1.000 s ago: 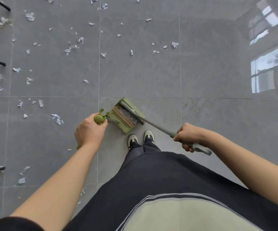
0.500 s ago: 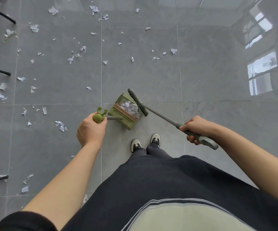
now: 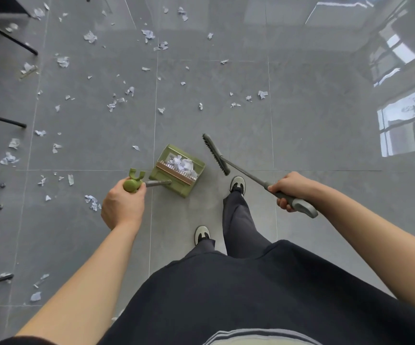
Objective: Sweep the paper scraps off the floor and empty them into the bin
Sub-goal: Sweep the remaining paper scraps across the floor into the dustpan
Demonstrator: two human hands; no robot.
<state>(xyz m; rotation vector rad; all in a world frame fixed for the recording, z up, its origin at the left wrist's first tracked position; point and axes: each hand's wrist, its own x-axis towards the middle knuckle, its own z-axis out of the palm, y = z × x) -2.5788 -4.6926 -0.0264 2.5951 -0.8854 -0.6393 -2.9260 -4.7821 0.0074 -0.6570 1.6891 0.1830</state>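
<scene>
Green plastic dustpan (image 3: 180, 174) sits on the grey tiled floor (image 3: 313, 120), its pan holding a small heap of white scraps. The left hand (image 3: 123, 207) grasps the knob of its upright handle (image 3: 133, 184), apparently to steady the load. The right hand (image 3: 288, 191) is wrapped around the grey broom handle (image 3: 298, 204); the broom head (image 3: 216, 154) stands just beside the pan at three o'clock, clear of it, likely readied for another stroke. Loose paper scraps (image 3: 117, 103) lie scattered from nine to one o'clock of the pan, well apart from both hands. No bin is visible. Judgement: collection is only partly done. Black metal legs (image 3: 7, 33) stand at ten o'clock.
</scene>
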